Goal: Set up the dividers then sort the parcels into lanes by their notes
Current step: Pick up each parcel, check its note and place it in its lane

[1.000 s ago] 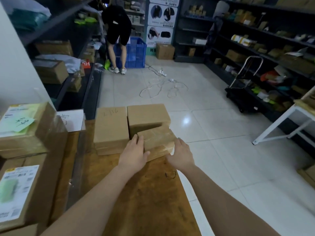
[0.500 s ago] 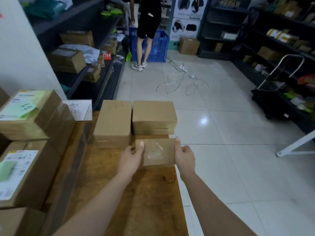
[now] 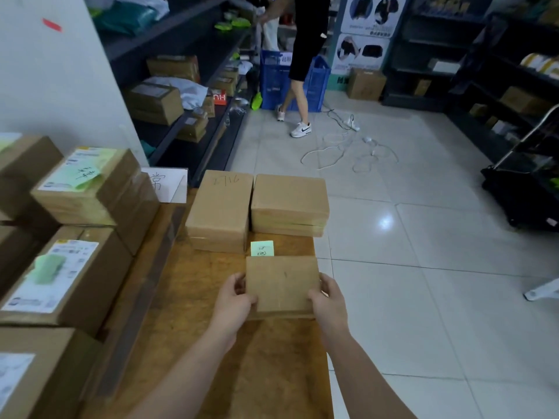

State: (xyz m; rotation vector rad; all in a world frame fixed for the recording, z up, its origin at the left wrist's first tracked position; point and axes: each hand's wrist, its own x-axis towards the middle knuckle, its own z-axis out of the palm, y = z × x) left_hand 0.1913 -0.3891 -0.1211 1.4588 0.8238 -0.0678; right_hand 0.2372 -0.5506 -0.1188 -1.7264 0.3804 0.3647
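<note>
**Small parcel held by both short sides above the counter**

A small flat brown cardboard parcel (image 3: pixel 282 285) is held between the left hand (image 3: pixel 234 300) and the right hand (image 3: pixel 328 300) over the right half of the wooden counter (image 3: pixel 196 297). It sits just in front of two larger brown cardboard boxes (image 3: pixel 219 207) that stand side by side at the far end. Whether the parcel rests on the wood or is lifted clear of it cannot be told.

A pale green sticky note (image 3: pixel 262 248) with handwriting shows just beyond the parcel's far edge. Whether it is stuck to the parcel or lies on the counter is unclear, and the writing is too small to be read.

The parcel is judged to be light and stiff, since a loose two-sided hold appears to be enough. Its plain cardboard faces should give good friction. The short sides, already taken, are the natural place to hold it, and the note should be kept uncovered.

Both forearms are stretched forward, converging on the parcel. The fingers (image 3: pixel 239 281) of each hand are curled round a side edge, with the thumbs laid on the upper face, so the parcel is pinched from left and right.
</note>
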